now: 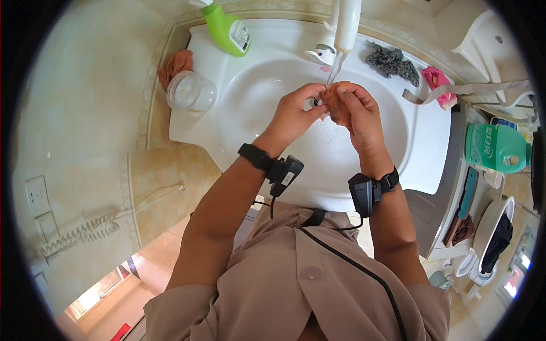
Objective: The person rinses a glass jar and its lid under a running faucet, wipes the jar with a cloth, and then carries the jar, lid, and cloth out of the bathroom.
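Observation:
My left hand (296, 111) and my right hand (355, 113) meet over the white sink basin (250, 96), both gripping a small orange-pink cloth (335, 94). A thin stream of water falls from the white tap (344, 28) onto the cloth. The drain hole shows just behind my left fingers. Each wrist carries a black strap with a small device.
A green spray bottle (227, 31) stands at the sink's back left. A clear glass jar (190, 92) and an orange rag (176, 65) sit on the left rim. At the back right lie a grey scrubber (392, 61) and a pink item (438, 82). A green detergent jug (495, 148) stands to the right.

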### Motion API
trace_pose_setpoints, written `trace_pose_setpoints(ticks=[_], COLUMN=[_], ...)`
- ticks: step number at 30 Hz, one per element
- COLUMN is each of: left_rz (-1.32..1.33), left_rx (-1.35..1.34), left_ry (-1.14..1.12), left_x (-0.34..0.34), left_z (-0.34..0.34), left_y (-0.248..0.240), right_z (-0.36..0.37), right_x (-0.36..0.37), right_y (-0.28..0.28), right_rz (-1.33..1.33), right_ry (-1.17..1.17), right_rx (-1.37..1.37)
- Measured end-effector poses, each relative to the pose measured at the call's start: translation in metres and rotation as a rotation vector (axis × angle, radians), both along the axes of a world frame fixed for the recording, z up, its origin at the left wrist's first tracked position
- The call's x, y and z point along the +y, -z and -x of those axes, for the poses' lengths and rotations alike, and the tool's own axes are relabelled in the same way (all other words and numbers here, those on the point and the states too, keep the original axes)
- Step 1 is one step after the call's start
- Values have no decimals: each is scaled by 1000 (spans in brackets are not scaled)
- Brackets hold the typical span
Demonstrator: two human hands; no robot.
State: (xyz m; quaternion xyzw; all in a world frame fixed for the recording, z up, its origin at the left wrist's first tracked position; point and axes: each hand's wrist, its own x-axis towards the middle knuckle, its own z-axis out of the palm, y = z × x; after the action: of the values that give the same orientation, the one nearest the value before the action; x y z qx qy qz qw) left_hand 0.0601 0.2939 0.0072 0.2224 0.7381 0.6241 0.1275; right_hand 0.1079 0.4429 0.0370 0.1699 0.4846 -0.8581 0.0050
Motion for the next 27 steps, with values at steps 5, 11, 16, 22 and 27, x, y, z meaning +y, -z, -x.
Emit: trace_pose_setpoints(ticks=[5,11,16,22,27], left_rz=[187,101,108,-429,-517], left_rx=[-182,121,-100,-714,-806], left_ry=[10,-167,-154,-76,-177], left_x=[-10,-24,-25,-6,-14], left_z=[0,-3,3,5,12], left_y=[4,24,19,-5,11], right_z=[-3,-1,-2,-10,-18], right_x=[1,20,32,12,4], right_y=[-11,7,36,44,42], right_rz=[6,-21,-196,10,164], right_ry=[238,354,309,-21,-59], right_rx=[-8,-100,-163,-183,-220])
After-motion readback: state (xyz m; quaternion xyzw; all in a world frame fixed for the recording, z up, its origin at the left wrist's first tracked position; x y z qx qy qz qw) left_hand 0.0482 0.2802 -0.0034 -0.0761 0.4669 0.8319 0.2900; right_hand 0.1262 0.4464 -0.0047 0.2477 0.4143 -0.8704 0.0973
